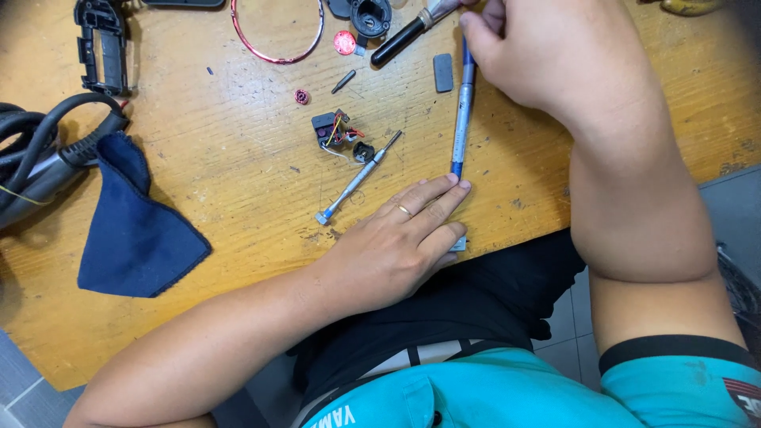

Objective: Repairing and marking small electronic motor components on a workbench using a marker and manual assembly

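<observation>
The left hand [396, 250] lies flat and open, palm down, at the near edge of the wooden table [238, 198] in the lower middle of the frame, its fingers stretched together toward the upper right and gripping nothing (a ring shows on one finger). Its fingertips touch the lower tip of a slim blue-and-silver tool [462, 111], which runs almost straight up the frame. The right hand [555, 51] comes in from the upper right, forearm bent down the right side, and is closed around the top of that tool. Just left of the left hand's fingers lies a small silver screwdriver [357, 178], slanting up to the right, with a small black part with coloured wires [334, 131] near its upper end. A dark blue cloth [131, 226] lies at the left, beside black cables [40, 150].
</observation>
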